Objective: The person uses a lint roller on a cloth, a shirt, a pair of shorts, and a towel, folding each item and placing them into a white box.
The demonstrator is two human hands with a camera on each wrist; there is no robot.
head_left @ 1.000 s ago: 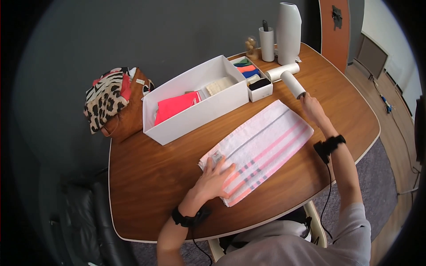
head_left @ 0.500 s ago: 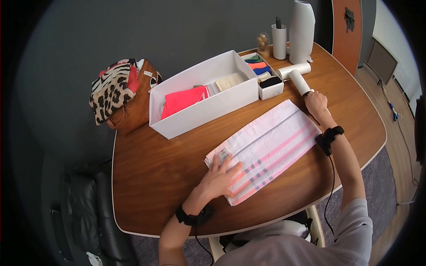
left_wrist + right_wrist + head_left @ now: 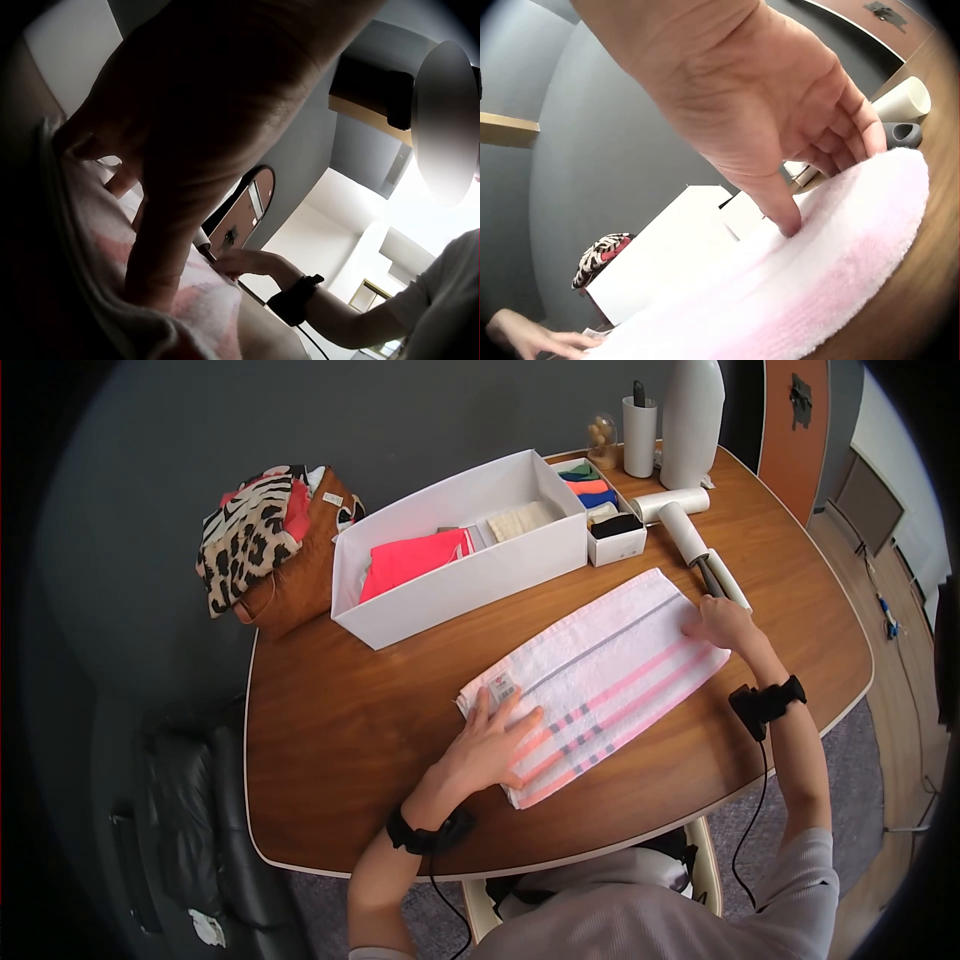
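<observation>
A folded white towel (image 3: pixel 600 670) with pink and grey stripes lies on the wooden table. My left hand (image 3: pixel 487 745) rests spread on its near-left end, fingers beside a small label (image 3: pixel 501 687). At the opposite end is my right hand (image 3: pixel 722 622); the right wrist view shows its thumb (image 3: pixel 784 210) touching the towel top and its other fingers bent at the far edge, with a gap between. Just past those fingers lies a lint roller (image 3: pixel 683 535) with a dark grey handle, out of the hand.
Behind the towel stands a white box (image 3: pixel 470 595) with folded clothes, beside a smaller box (image 3: pixel 618 547) of rolled fabric. White tubes (image 3: pixel 672 503) lie near the roller. A brown bag (image 3: pixel 320 565) piled with clothes sits at the left. A tall white appliance (image 3: pixel 692 425) stands at the back.
My right hand has let go of the lint roller, set down at the right, and come back onto the towel's right end. My left hand stays on the towel. The head view has shifted slightly.
</observation>
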